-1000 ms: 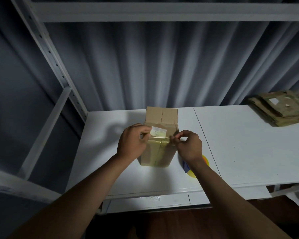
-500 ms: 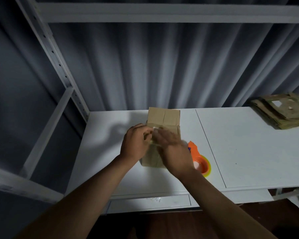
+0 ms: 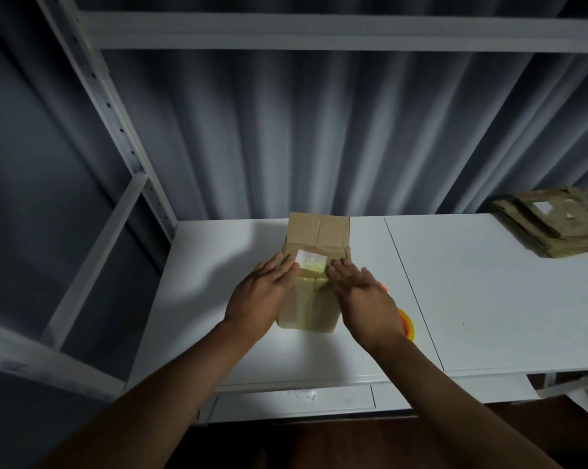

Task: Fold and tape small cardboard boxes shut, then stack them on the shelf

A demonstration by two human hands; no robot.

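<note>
- We see the cardboard box (image 3: 314, 265) closed on the white shelf (image 3: 489, 299), contents hidden.
- Our left hand (image 3: 260, 294) and right hand (image 3: 367, 299) press it flat-fingered.
- A second ago both pinched the tape; the tape dispenser (image 3: 406, 324) is half hidden now.

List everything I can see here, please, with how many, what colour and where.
box: one, brown, upright on the shelf, white label on top, tape down its near face
tape roll: one, orange and yellow, right of the box, mostly hidden by the right hand
flat cardboard: one pile, brown, far right of the shelf
shelf: one, white, with grey uprights and a beam above
curtain: one, grey, behind the shelf
left hand: one, fingers straight, pressing the box's left side
right hand: one, fingers straight, pressing the box's right side
</note>
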